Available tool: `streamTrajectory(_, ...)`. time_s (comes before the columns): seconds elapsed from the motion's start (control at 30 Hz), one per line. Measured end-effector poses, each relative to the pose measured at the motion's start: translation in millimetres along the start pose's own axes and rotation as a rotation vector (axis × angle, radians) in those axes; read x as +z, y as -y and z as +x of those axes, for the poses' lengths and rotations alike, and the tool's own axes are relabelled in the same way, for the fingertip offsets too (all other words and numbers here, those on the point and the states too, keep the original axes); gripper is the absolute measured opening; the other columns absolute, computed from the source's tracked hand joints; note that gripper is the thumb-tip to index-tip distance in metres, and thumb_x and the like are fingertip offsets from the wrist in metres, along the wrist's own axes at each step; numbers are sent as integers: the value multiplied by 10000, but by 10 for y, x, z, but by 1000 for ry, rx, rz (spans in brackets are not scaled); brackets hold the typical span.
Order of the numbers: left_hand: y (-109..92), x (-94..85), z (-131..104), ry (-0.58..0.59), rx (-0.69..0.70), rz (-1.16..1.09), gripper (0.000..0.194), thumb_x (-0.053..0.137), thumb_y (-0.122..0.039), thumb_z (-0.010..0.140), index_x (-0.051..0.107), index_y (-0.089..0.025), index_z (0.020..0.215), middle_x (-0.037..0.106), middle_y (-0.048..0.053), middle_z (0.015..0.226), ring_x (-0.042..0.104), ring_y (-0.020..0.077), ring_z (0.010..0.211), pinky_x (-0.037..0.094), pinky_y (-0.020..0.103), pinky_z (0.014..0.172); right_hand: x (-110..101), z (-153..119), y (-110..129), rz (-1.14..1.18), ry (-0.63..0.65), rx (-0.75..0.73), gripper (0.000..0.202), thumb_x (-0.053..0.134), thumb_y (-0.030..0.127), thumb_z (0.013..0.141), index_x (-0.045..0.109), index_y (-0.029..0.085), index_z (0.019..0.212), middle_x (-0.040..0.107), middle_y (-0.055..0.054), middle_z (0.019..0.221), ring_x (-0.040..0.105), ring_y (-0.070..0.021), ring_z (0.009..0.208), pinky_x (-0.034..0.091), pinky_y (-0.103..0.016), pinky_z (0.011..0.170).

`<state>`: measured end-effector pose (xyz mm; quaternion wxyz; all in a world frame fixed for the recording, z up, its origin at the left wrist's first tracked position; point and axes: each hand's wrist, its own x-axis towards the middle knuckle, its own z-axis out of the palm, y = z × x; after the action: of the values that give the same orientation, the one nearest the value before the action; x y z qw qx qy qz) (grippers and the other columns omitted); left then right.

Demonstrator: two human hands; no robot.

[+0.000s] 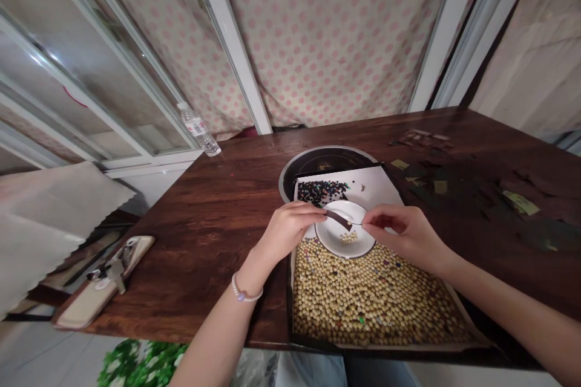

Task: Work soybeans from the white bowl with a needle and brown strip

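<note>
My left hand (295,222) pinches one end of a flat, dark brown strip (336,217) that reaches over a white bowl (327,240) with a dark rim. From the right, my right hand (399,231) is closed on a thin, dark needle-like piece (357,224); its tip is close to the strip's free end, by a small pale bead. Whether tip and strip touch, I cannot tell. A few pale beads (348,237) lie in the bowl. The bowl rests in a dark, paper-lined tray (290,296), on a bed of round, cream-coloured beads (363,296).
Black beads (318,191) are heaped on the tray's white lining (385,184). Behind sits a round dark pan (290,175). Dark and yellowish scraps (440,187) litter the table's right side. A plastic bottle (200,130) stands back left; a phone-like slab (86,308) with keys lies front left.
</note>
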<state>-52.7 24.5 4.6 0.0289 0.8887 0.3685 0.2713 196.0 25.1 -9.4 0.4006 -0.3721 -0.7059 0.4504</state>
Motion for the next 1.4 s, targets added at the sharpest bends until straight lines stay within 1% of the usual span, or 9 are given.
streamTrajectory(0.17, -1, 32, 3, -80, -81, -149, 219, 480, -83, 881, 673, -186, 862, 711, 47, 939, 664, 146, 873, 536, 290, 775, 4, 0, -11, -3, -6, 4, 84, 599, 253, 792, 642, 189, 758, 636, -28, 706, 567, -153, 655, 446, -282, 592)
streamTrajectory(0.27, -3, 2, 25, -119, -145, -244, 144, 525, -110, 868, 655, -173, 875, 703, 43, 880, 660, 135, 833, 526, 274, 778, 7, -3, -13, -22, -21, 12, 88, 605, 262, 787, 642, 188, 757, 636, -29, 702, 568, -155, 651, 449, -292, 606)
streamTrajectory(0.4, 43, -29, 28, -105, -203, -395, 94, 570, -115, 839, 646, -169, 849, 698, 43, 875, 662, 134, 826, 520, 275, 801, 9, -12, -13, -16, -19, 5, 90, 605, 267, 789, 635, 192, 750, 641, -31, 719, 577, -160, 671, 452, -290, 613)
streamTrajectory(0.5, 93, -26, 9, -91, -234, -467, 115, 585, -113, 826, 615, -156, 928, 692, 41, 826, 670, 134, 796, 530, 282, 795, 10, -19, -11, -4, -6, 10, 91, 604, 268, 794, 635, 192, 755, 635, -28, 712, 574, -156, 667, 448, -282, 604)
streamTrajectory(0.57, 111, -24, -1, -79, -240, -481, 150, 584, -118, 828, 593, -147, 975, 686, 39, 802, 674, 135, 779, 539, 283, 780, 10, -21, -11, 0, -3, 13, 89, 608, 268, 795, 635, 192, 757, 632, -29, 713, 571, -155, 665, 447, -280, 603)
streamTrajectory(0.73, 81, -40, 12, -29, -228, -485, 138, 595, -124, 817, 616, -146, 952, 663, 78, 935, 655, 147, 827, 535, 305, 796, 12, -18, -24, 3, 0, 15, 96, 609, 276, 799, 638, 190, 767, 635, -29, 726, 574, -154, 670, 448, -274, 603)
streamTrajectory(0.87, 36, -30, 27, 6, -232, -494, 140, 541, -93, 837, 631, -145, 931, 667, 81, 938, 640, 145, 855, 520, 307, 815, 16, -19, -39, 8, -9, 10, 98, 613, 280, 798, 640, 189, 773, 639, -29, 737, 582, -157, 681, 456, -273, 614)
streamTrajectory(1.1, 31, 84, 22, -77, -337, -466, 115, 606, -146, 795, 636, -142, 906, 664, 51, 835, 611, 141, 777, 525, 303, 757, 38, -26, -28, 10, -17, 9, 91, 610, 270, 794, 638, 189, 764, 633, -25, 713, 574, -151, 660, 466, -265, 605)
streamTrajectory(1.4, 63, 139, 5, -142, -407, -443, 188, 698, -228, 728, 617, -143, 874, 667, 49, 868, 624, 149, 804, 541, 308, 761, 38, -26, -17, -11, -8, -5, 106, 605, 280, 795, 637, 186, 760, 632, -30, 709, 573, -156, 655, 474, -275, 605)
